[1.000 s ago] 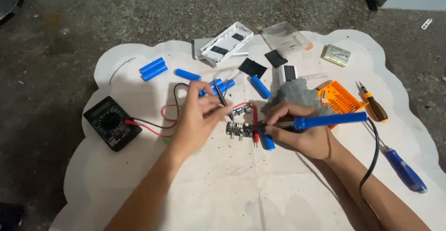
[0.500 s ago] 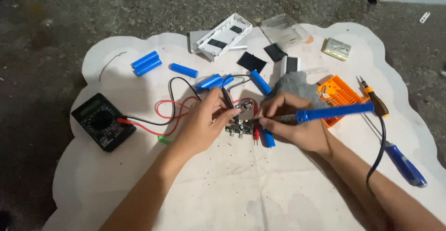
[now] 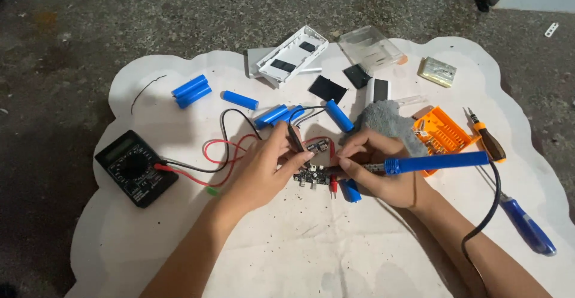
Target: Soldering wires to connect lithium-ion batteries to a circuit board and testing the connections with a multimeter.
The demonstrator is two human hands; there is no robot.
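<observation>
My left hand (image 3: 263, 169) pinches a black multimeter probe (image 3: 296, 137), its tip pointing down at a small circuit board (image 3: 311, 177) on the white sheet. My right hand (image 3: 383, 172) grips a blue-handled soldering iron (image 3: 434, 162), its metal tip near the board, and a red probe (image 3: 333, 183) lies under that hand. Red and black leads (image 3: 209, 154) run left to a black multimeter (image 3: 135, 167). A second small board (image 3: 317, 145) sits just behind the first.
Several blue cylindrical cells (image 3: 191, 91) lie scattered behind the hands. A white casing (image 3: 292, 56), a clear plastic box (image 3: 371, 47), a grey cloth (image 3: 386, 118), an orange bit holder (image 3: 440, 135) and screwdrivers (image 3: 527, 226) lie at the back and right. The white sheet (image 3: 150, 256) rests on rough concrete.
The view has shifted slightly. My left hand has brought the black probe closer to the circuit board. My right hand keeps the soldering iron at the board.
</observation>
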